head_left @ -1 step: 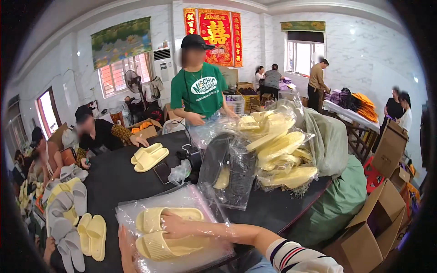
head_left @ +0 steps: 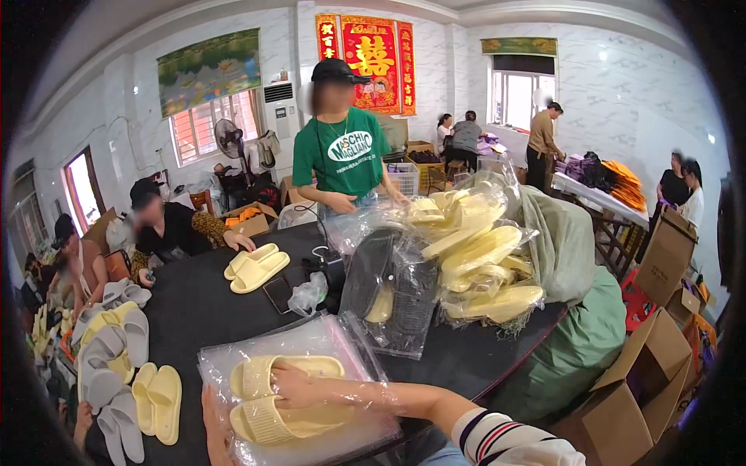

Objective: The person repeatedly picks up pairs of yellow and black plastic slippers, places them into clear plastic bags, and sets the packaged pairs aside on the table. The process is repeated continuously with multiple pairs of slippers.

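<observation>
A pair of pale yellow slippers (head_left: 260,423) lies side by side in a clear plastic bag (head_left: 373,423), atop a stack of similar bags (head_left: 307,338) at the table's near edge. Reaching into the bag from the right, my right hand (head_left: 299,386) is closed on the slippers, with its fingertips hidden in their foot openings. Plastic covers part of my right forearm. At the left edge of the bag, my left hand (head_left: 215,427) grips its side, its fingers partly hidden by the plastic.
Yellow slippers (head_left: 158,404) and grey slippers (head_left: 122,427) lie at left. Another yellow pair (head_left: 258,268), a phone (head_left: 277,296) and a bagged yellow slipper heap (head_left: 482,256) occupy the dark table (head_left: 194,326). A person in green (head_left: 342,159) stands opposite; open cartons (head_left: 629,396) are at right.
The yellow slippers and my right hand have shifted very slightly to the left. My left hand stays at the bag's edge.
</observation>
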A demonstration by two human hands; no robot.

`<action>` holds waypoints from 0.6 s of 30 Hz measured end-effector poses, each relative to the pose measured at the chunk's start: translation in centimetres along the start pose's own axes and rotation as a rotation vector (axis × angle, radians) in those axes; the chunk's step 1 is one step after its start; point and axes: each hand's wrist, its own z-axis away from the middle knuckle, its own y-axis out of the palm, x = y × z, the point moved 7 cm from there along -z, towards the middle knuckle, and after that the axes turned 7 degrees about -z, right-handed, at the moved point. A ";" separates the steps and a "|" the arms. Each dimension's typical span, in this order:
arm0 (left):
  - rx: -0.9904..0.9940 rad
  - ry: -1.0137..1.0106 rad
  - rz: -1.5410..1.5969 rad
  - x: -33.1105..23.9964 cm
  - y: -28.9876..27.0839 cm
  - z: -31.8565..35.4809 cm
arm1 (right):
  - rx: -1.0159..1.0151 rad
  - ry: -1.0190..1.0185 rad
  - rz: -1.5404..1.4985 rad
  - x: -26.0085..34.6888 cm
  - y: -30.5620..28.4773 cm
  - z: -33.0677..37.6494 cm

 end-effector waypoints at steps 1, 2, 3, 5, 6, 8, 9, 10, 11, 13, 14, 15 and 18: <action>-0.018 -0.050 0.131 0.2 -0.2 0.0 | 0.070 0.056 -0.053 0.7 0.6 -0.8; -0.038 -0.105 0.263 0.5 -0.4 0.3 | 0.094 0.065 -0.089 0.5 1.7 -0.9; -0.048 -0.150 0.403 0.5 -0.3 0.2 | 0.108 0.088 -0.118 0.0 2.8 -0.5; -0.091 -0.216 0.625 0.0 0.0 0.3 | 0.134 0.116 -0.143 -1.0 4.2 0.2; -0.117 -0.244 0.716 0.1 -0.2 0.9 | 0.145 0.122 -0.138 -1.3 4.6 0.5; -0.134 -0.249 0.726 -0.1 -0.4 1.0 | 0.147 0.115 -0.132 -1.1 4.6 0.6; -0.132 -0.241 0.684 -0.4 -0.5 1.0 | 0.138 0.101 -0.127 -0.9 4.6 0.7; -0.113 -0.206 0.541 0.0 -1.3 1.0 | 0.127 0.075 -0.133 -0.4 4.8 0.4; -0.081 -0.160 0.408 0.0 -1.3 0.4 | 0.139 0.085 -0.112 -1.0 5.1 0.7; -0.027 -0.074 0.139 1.4 -2.1 -0.8 | 0.168 0.094 -0.079 -1.8 6.0 0.9; -0.005 -0.033 0.002 2.0 -2.7 -1.3 | 0.153 0.086 -0.089 -1.6 5.9 0.7; -0.030 0.034 -0.142 2.3 -3.3 -1.9 | 0.138 0.077 -0.100 -1.3 5.7 0.6; -0.132 0.253 -0.417 0.5 -4.5 -3.5 | 0.111 0.066 -0.113 -0.7 5.1 0.4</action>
